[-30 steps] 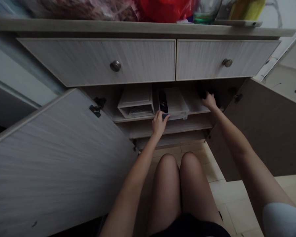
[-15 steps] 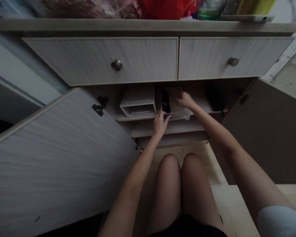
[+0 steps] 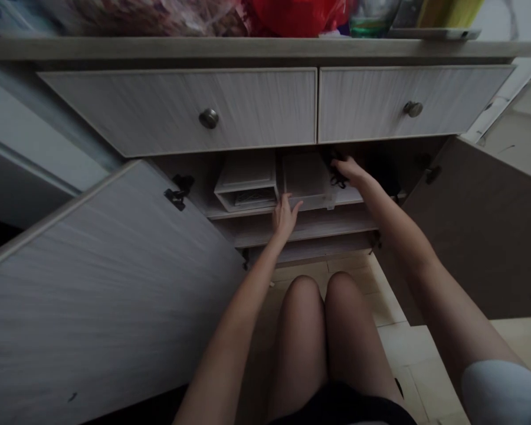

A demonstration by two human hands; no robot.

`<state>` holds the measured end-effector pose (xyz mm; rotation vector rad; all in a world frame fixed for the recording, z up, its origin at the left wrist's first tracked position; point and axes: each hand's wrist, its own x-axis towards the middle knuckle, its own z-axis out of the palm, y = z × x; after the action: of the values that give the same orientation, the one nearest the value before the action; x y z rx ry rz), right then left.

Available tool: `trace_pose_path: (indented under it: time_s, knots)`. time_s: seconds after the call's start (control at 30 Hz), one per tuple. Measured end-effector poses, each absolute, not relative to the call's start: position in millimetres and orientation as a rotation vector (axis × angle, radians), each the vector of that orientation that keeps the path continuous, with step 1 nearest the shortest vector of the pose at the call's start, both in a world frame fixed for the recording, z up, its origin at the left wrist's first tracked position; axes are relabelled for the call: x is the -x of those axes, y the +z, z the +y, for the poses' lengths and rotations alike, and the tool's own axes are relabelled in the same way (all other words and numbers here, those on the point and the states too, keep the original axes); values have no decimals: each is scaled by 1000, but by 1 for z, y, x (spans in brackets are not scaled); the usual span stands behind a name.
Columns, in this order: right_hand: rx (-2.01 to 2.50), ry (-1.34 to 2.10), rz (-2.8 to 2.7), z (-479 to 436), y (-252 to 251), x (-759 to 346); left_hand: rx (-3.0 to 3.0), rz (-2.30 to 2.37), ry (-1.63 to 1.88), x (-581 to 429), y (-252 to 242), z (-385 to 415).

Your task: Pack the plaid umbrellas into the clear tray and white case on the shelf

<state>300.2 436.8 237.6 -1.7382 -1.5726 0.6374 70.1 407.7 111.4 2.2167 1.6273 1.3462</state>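
Observation:
A clear plastic box [image 3: 306,177] stands on the upper shelf inside the open cabinet. At its front left corner is my left hand [image 3: 285,215], its thumb and fingers spread. My right hand [image 3: 348,170], just right of the box, is closed on a black item [image 3: 337,177] with thin loops hanging below the fingers. What exactly the black item is cannot be made out. Left of the clear box sits a white box [image 3: 248,183] with an open front.
Both cabinet doors swing outward, the left [image 3: 128,283] and the right [image 3: 482,230]. Two drawers with round knobs [image 3: 209,118] lie above. Bags and a glass [image 3: 371,20] stand on the top. A dark object [image 3: 383,171] is at the shelf's right.
The black item has gone from the clear box's left side to the right of it, in my right hand. My left hand's fingers have come away from the box's front edge.

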Motion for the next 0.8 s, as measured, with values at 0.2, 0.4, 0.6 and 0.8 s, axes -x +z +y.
trace_pose_path:
  time_s: [0.2,0.4,0.6,0.8]
  knots:
    - [2323,26,-1406,401,191,-377,-2253,1621,1273,-75,114,437]
    - [2446,-170,-1477,400,161,-401,-2182,1732,1136,-86,126,458]
    - [2289,-198,-1488,381,173,-388,-2173,1508,1411,-86,125,414]
    - [2095,-278,-1492,231,170,-412,-1934,1629,1743,16,93,240]
